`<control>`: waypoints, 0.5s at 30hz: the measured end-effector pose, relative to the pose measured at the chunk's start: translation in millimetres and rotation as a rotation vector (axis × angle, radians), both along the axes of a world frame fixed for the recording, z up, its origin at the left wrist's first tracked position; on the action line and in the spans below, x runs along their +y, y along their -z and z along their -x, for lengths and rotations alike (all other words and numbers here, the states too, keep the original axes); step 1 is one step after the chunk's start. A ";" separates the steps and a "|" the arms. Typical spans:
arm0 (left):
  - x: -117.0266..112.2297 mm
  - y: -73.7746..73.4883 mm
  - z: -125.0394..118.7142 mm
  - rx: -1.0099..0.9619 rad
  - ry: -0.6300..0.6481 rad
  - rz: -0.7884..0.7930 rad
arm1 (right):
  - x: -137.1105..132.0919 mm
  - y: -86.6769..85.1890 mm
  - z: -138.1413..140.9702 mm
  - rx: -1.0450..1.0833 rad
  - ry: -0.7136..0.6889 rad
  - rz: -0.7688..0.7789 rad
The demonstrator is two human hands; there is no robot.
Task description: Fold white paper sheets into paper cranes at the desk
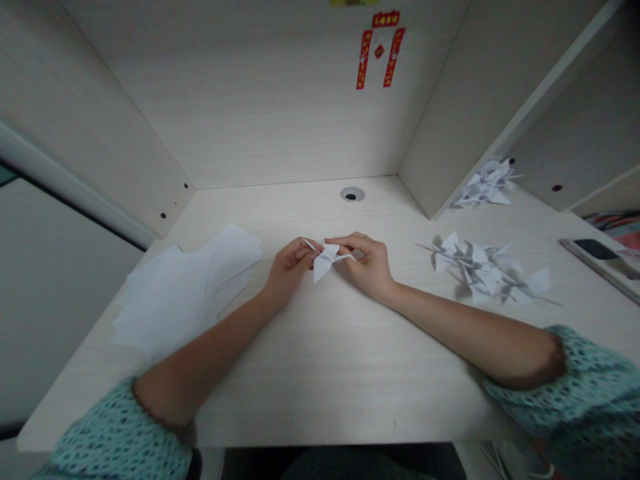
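A folded white paper crane (326, 259) is held between my two hands above the middle of the desk. My left hand (291, 268) pinches its left side, where a thin pointed end sticks up past the fingers. On the other side, my right hand (367, 263) grips the crane near its right pointed end, thumb and fingers closed. One wing hangs toward me between the hands. Parts of the crane behind the fingertips are hidden.
White paper sheets (170, 293) lie in a loose stack at left. Several paper cranes (483, 263) are heaped at right, with another pile (487, 183) behind the upright panel (450, 120). A phone-like flat object (603, 257) rests far right. A cable hole (353, 194) is at the back.
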State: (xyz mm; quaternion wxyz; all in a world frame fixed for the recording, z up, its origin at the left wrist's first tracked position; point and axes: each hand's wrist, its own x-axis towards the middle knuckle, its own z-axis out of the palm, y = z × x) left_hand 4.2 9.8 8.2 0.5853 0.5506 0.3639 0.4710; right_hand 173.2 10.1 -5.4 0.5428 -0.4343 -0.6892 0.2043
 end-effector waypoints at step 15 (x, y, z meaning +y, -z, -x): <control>-0.8 0.9 1.1 0.056 -0.008 -0.068 | 2.8 3.2 2.0 0.127 -0.063 0.171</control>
